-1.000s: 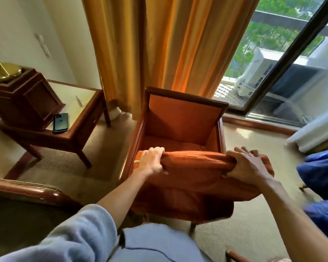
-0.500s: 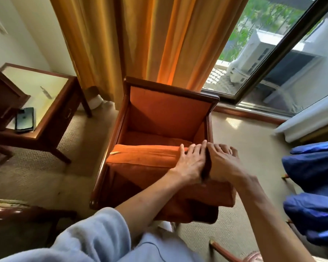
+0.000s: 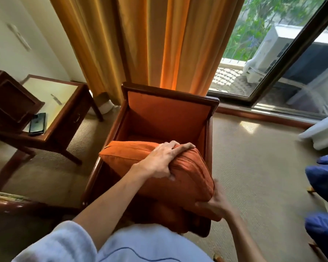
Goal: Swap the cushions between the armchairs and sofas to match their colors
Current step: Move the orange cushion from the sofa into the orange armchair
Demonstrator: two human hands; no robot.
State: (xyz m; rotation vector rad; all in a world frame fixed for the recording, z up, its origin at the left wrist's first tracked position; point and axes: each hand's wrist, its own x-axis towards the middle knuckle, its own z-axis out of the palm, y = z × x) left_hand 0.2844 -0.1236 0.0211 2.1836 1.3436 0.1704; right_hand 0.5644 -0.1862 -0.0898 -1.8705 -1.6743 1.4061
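Observation:
An orange armchair [image 3: 169,114] with a dark wooden frame stands in front of me, its back toward the curtain. An orange cushion [image 3: 133,156] lies tilted over the front of its seat, between the armrests. My left hand [image 3: 163,161] presses on the cushion's top near its far right corner, fingers spread over the edge. My right hand [image 3: 214,203] grips the cushion's near right corner from below. Blue cushions [image 3: 324,176] show at the right edge of the frame.
A wooden side table [image 3: 64,114] with a glass top stands to the left, holding a phone [image 3: 37,123] and a dark wooden box [image 3: 9,103]. Orange curtains [image 3: 150,44] hang behind the chair. A glass door [image 3: 292,63] is at the right. Another chair's armrest [image 3: 17,203] sits at the lower left.
My right hand has slid from the cushion's top down to its near right corner. The cushion's right side has risen and tilted, and the left hand now presses on top alone.

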